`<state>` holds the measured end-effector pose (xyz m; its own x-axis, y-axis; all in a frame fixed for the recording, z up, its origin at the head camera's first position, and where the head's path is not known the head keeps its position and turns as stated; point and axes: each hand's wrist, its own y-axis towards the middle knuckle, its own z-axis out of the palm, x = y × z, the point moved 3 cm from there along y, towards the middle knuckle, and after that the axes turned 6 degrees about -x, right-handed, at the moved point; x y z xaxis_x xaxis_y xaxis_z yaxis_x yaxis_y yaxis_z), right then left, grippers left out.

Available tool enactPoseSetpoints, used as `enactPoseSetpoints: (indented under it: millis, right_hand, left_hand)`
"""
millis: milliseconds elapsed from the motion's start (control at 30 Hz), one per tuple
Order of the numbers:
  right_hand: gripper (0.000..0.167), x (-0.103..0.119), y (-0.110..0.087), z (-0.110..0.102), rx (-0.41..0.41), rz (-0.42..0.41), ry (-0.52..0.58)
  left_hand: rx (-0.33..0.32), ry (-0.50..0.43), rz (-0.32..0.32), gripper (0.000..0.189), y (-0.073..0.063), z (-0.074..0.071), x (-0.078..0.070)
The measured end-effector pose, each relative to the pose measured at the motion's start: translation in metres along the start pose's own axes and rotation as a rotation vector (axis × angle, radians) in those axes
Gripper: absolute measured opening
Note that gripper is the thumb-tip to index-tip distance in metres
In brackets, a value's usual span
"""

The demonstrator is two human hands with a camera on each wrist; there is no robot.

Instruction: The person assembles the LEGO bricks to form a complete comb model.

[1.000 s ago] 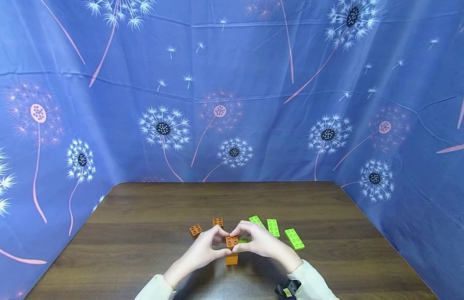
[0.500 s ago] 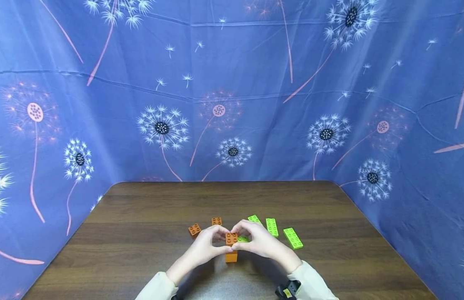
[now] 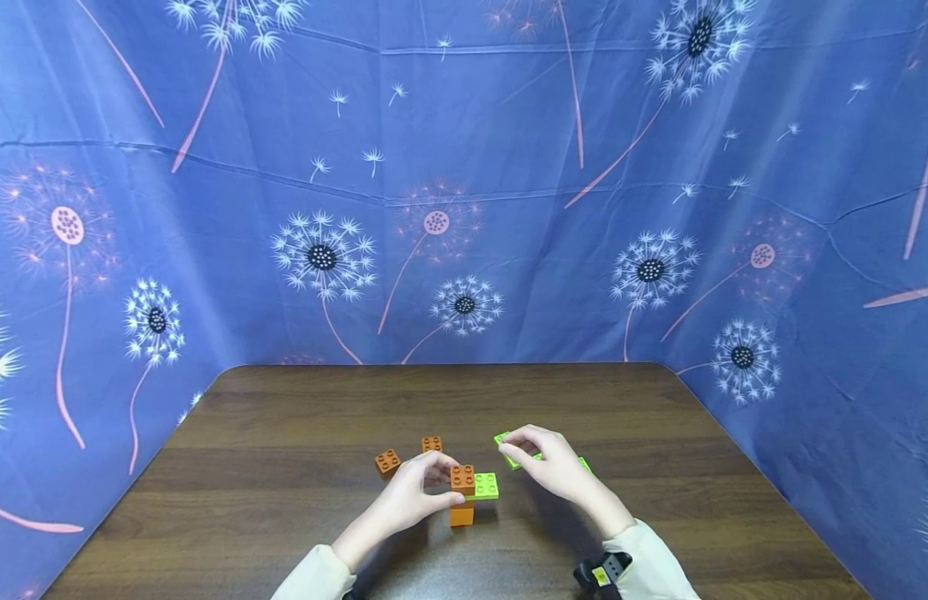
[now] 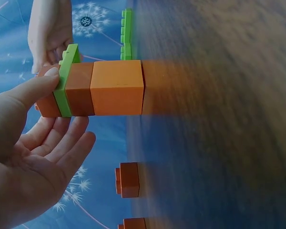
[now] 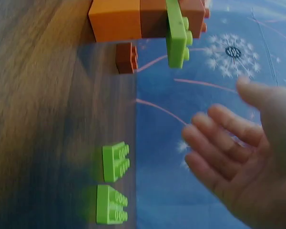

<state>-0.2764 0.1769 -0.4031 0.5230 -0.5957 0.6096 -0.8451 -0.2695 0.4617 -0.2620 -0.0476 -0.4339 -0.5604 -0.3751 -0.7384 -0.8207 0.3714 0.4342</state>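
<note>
A small tower stands on the table: a light orange block [image 3: 461,517] at the bottom, a brown-orange brick [image 4: 80,90] above it, then a lime green flat brick [image 3: 487,487] jutting out to the right, and another brown-orange brick [image 3: 462,477] on top. My left hand [image 3: 419,493] pinches the top brick, its thumb on the near side and fingers behind. My right hand [image 3: 551,465] hovers apart from the tower with loosely bent fingers, over the loose green bricks. Nothing lies in its palm in the right wrist view.
Two loose brown-orange bricks [image 3: 387,462] lie behind and left of the tower. Several lime green flat bricks [image 5: 115,162] lie to the right, partly covered by the right hand in the head view. A patterned blue cloth [image 3: 464,250] hangs behind the wooden table [image 3: 299,408].
My right hand has let go of the tower and moved right and slightly back, over the green bricks. The jutting green brick now shows. My left hand stays at the tower.
</note>
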Motion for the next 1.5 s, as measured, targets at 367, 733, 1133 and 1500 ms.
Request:
enactPoseSetpoints:
  millis: [367, 733, 1133, 1500]
  right_hand:
    - [0.027, -0.04, -0.009, -0.027, -0.097, 0.286, -0.119]
    - [0.031, -0.072, -0.025, -0.039, -0.115, 0.417, -0.234]
    - [0.035, -0.087, -0.033, -0.045, -0.133, 0.433, -0.291]
    - [0.055, -0.091, -0.037, -0.045, -0.073, 0.521, -0.373]
  left_hand:
    - [0.003, -0.022, 0.01, 0.034, 0.0, 0.001, 0.001]
    - [0.023, -0.023, -0.023, 0.034, -0.001, 0.002, 0.003]
    - [0.03, -0.029, -0.023, 0.035, 0.0, 0.003, 0.005]
    - [0.022, -0.048, -0.048, 0.036, 0.0, 0.002, 0.006]
